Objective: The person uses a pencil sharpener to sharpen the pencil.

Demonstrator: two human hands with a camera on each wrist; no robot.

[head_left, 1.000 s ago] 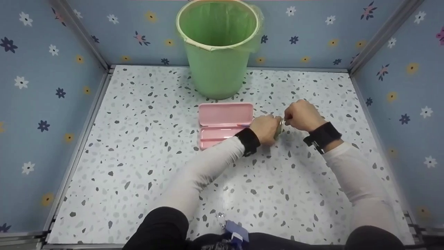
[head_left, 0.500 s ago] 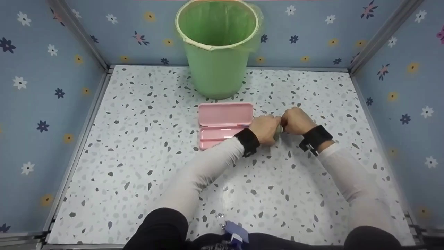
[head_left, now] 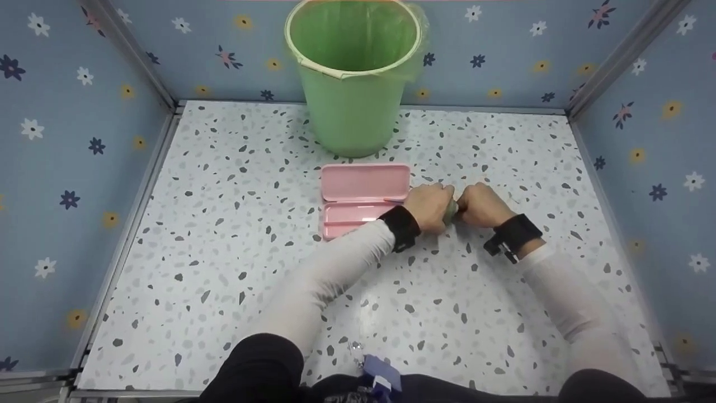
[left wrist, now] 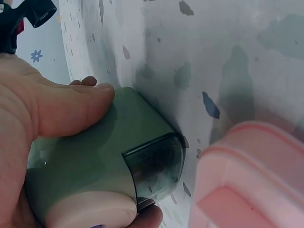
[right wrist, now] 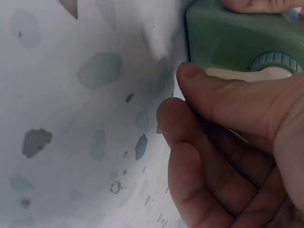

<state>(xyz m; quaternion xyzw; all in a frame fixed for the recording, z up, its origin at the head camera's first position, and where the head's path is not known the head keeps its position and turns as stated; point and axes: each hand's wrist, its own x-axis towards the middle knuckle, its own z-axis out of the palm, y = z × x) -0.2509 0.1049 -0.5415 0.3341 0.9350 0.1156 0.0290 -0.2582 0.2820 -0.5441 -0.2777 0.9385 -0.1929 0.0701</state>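
Observation:
Just right of the pink pencil case [head_left: 364, 183], my left hand [head_left: 429, 208] grips a green pencil sharpener [left wrist: 80, 161], its thumb laid along the body. A clear shavings drawer [left wrist: 159, 166] and a rounded cream part [left wrist: 95, 206] show in the left wrist view. My right hand [head_left: 482, 206] is at the sharpener's right side with curled fingers, at the crank; the crank handle is mostly hidden by them. A ridged green ring [right wrist: 275, 61] sits on the cream side facing that hand. Fingertips of the left hand cover part of the body in the right wrist view.
The case lies open, lid towards the back, with a small red-and-blue stick [head_left: 394, 200] at its hinge. Behind it stands a green lined bin [head_left: 353, 112]. Flowered panels [head_left: 224, 67] border the speckled tabletop [head_left: 235, 240].
My right hand has come left against the sharpener's side, then down towards my body, its fingers still curled. The left hand holds the sharpener in the same spot.

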